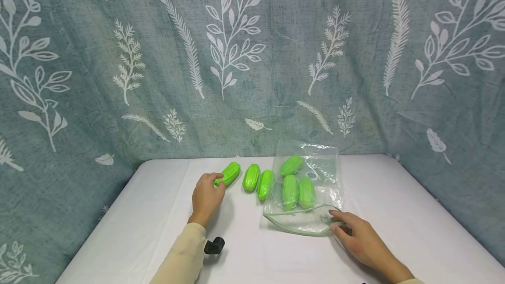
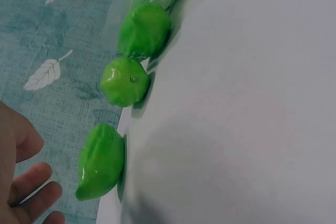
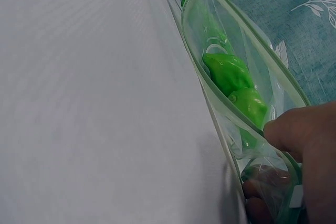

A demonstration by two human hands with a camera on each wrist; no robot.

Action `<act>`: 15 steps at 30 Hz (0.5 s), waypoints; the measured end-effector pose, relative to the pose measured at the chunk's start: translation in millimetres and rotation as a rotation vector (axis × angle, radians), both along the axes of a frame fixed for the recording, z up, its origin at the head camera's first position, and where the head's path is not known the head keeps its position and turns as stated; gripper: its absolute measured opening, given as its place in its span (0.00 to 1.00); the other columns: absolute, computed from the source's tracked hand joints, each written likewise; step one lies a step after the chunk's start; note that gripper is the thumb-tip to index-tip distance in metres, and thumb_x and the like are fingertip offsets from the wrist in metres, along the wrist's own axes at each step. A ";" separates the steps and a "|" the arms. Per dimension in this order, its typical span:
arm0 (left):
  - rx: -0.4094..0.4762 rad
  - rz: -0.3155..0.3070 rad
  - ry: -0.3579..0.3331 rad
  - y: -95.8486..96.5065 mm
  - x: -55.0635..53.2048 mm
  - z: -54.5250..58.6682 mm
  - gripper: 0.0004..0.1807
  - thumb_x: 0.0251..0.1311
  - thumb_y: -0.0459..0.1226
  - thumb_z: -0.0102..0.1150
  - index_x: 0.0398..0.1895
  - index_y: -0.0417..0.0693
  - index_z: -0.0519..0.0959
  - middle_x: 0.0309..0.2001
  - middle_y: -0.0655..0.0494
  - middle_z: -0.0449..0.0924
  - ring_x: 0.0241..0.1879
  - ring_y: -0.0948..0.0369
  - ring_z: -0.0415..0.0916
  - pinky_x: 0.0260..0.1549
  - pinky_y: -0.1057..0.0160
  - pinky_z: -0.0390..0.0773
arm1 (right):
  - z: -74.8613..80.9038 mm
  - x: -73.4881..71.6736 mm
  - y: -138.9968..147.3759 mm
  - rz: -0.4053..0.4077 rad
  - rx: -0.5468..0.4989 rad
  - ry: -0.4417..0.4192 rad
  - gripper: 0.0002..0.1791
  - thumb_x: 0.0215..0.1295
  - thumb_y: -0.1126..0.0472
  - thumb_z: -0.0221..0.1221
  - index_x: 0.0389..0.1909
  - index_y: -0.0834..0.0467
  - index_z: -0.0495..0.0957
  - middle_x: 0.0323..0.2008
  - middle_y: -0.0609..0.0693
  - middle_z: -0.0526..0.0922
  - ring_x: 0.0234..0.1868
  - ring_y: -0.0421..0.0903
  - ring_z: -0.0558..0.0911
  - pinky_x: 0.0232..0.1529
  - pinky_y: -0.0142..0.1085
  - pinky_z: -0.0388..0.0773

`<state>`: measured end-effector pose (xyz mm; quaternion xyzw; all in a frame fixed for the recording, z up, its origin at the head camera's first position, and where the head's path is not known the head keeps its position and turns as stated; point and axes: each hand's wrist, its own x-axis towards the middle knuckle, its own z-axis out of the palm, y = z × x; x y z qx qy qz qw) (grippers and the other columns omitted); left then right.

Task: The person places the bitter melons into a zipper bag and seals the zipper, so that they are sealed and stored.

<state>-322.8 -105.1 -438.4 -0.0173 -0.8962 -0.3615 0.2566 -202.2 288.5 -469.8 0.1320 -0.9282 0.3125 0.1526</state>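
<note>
My left hand [image 1: 207, 197] is beside the leftmost of the loose glossy green cucumber-like vegetables [image 1: 232, 172], thumb and fingers spread at its near end. In the left wrist view, a gap shows between those fingers and the ridged green vegetable [image 2: 102, 161]. Two more green pieces [image 1: 250, 178] lie between it and a clear zip bag [image 1: 325, 165]. Several green pieces [image 1: 290, 192] are inside the bag, whose green-edged mouth gapes toward me. At the right corner of that mouth, my right hand [image 1: 364, 242] pinches the rim between thumb and fingers.
A white cloth covers the table [image 1: 292, 253]. Behind it and at both sides hangs a teal curtain [image 1: 158, 56] with white leaf prints. A black camera piece [image 1: 214, 245] sticks out from the left wrist.
</note>
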 end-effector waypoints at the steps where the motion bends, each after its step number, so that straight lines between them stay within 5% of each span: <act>1: 0.007 0.005 -0.007 -1.1 -1.4 -1.0 0.13 0.59 0.35 0.61 0.46 0.47 0.87 0.48 0.46 0.82 0.50 0.48 0.80 0.44 0.46 0.79 | -0.2 0.0 0.0 0.001 -0.001 -0.001 0.22 0.71 0.53 0.61 0.62 0.57 0.78 0.50 0.46 0.85 0.50 0.49 0.85 0.52 0.49 0.80; 15: 0.089 -0.005 -0.157 -8.7 -22.7 -13.3 0.16 0.60 0.36 0.61 0.51 0.44 0.85 0.52 0.41 0.77 0.51 0.48 0.76 0.48 0.46 0.75 | 0.8 0.3 -0.1 -0.004 0.003 -0.007 0.22 0.71 0.53 0.60 0.62 0.57 0.77 0.50 0.46 0.84 0.52 0.50 0.84 0.52 0.49 0.80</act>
